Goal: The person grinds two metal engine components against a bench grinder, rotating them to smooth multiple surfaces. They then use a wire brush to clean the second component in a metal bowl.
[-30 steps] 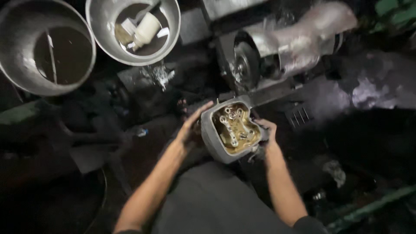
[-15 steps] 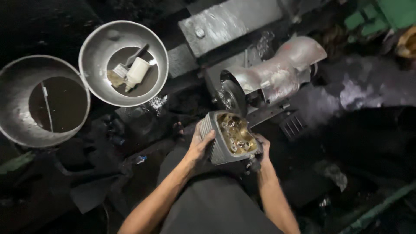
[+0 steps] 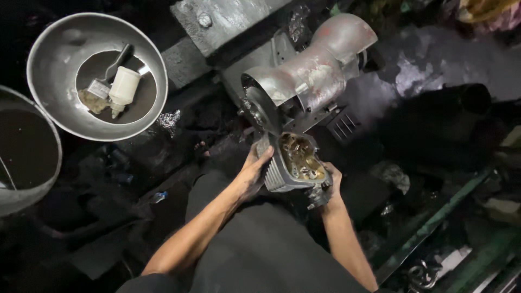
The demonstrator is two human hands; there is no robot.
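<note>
Fingers of my left hand and right hand clamp the finned cylinder head over my lap, beside the engine; I'd keep it level, grip firm.

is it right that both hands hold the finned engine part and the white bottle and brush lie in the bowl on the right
Not quite: the bowl with the white bottle and brush is at upper left, as the head view shows. Both the left hand and right hand do hold the finned engine part.

Upper left we see a metal basin holding a brush and a small white bottle; another basin, perhaps filled with dark liquid, sits at the left edge.
</note>
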